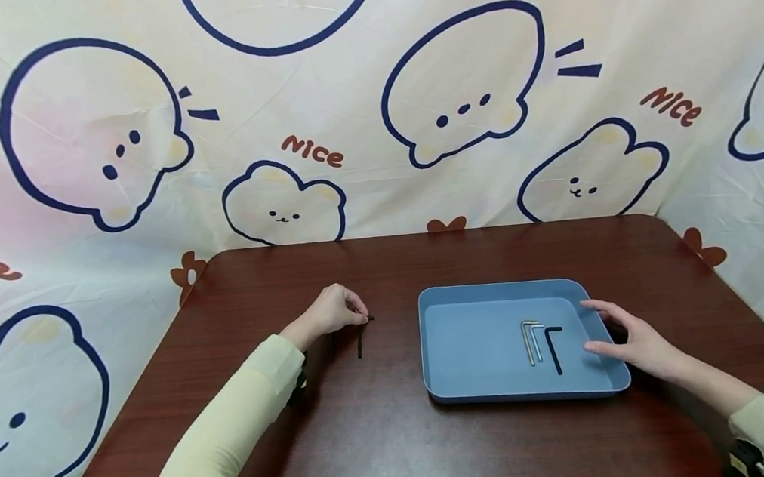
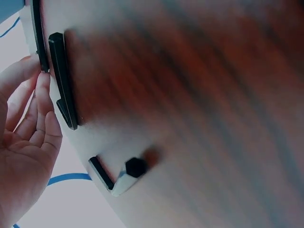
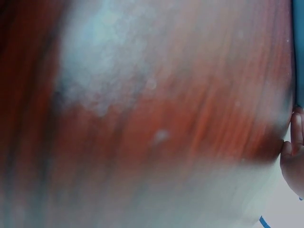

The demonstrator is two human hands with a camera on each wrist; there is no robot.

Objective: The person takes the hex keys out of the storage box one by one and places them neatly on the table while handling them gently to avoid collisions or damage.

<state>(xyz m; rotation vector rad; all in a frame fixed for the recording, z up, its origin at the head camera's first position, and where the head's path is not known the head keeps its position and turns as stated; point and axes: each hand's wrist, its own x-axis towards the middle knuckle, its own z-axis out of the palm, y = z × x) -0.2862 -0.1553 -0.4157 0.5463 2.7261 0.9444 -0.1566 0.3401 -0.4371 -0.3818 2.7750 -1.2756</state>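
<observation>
My left hand (image 1: 331,311) is over the left-middle of the table, its thumb and fingertips pinching one end of a black hex key (image 1: 360,343). In the left wrist view, a second black hex key (image 2: 61,78) lies beside those fingers, and another L-shaped hex key (image 2: 101,172) is nearer the camera. The arm partly hides these two in the head view. My right hand (image 1: 636,341) rests at the right rim of a blue tray (image 1: 473,344), fingers loosely spread. Inside the tray lie a brassy hex key (image 1: 528,345), a silver one (image 1: 537,342) and a black one (image 1: 553,352).
The tray stands on a dark brown wooden table (image 1: 387,450), right of centre. A pale cloth printed with cartoon bears (image 1: 283,202) hangs behind the table and along both sides.
</observation>
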